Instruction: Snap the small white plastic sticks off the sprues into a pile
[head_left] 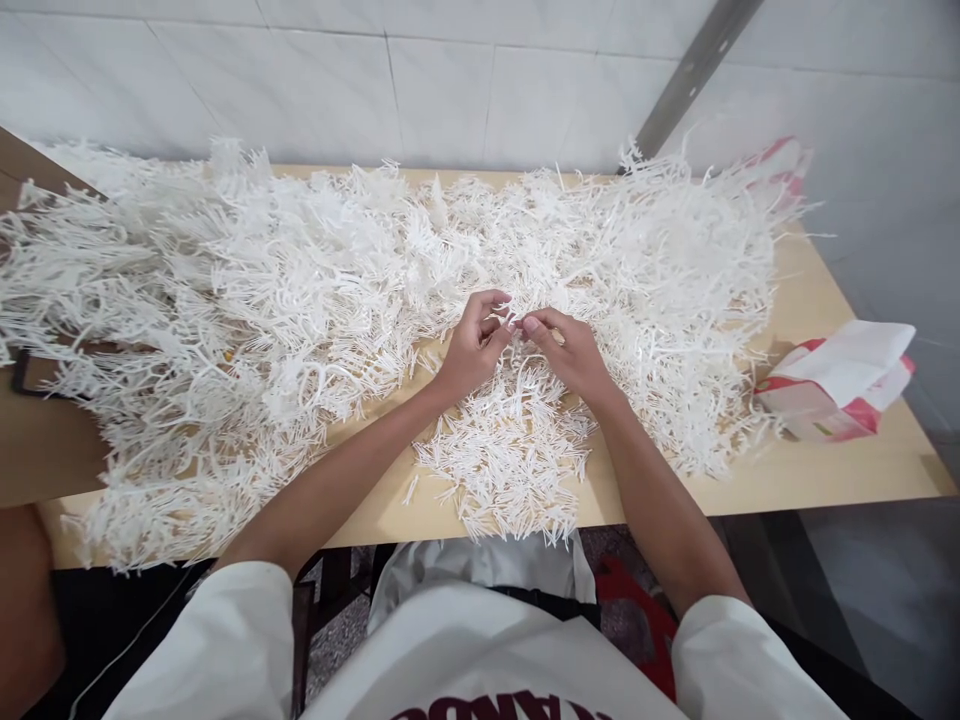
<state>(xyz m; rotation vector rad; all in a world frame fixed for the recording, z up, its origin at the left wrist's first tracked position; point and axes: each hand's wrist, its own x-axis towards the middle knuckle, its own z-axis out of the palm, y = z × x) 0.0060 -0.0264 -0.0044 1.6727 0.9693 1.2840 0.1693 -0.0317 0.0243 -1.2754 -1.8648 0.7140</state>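
Observation:
Thin white plastic-looking strands, some joined in branching sprigs, lie in a large pile (300, 270) across the table. Over its middle, my left hand (478, 340) is closed, thumb and fingers pinching a small white branching piece (512, 318). My right hand (564, 345) meets it from the right, with thumb and forefinger pinched on the same piece. The two sets of fingertips almost touch. Below my hands, a heap of short loose white pieces (517, 460) reaches the table's front edge.
A pink and white tissue pack (836, 385) lies on the wooden table (847, 475) at the right. Cardboard (45, 440) stands at the left, near another person's arm (26, 600). A tiled wall (450, 90) and a slanted metal bar (694, 75) are behind the table.

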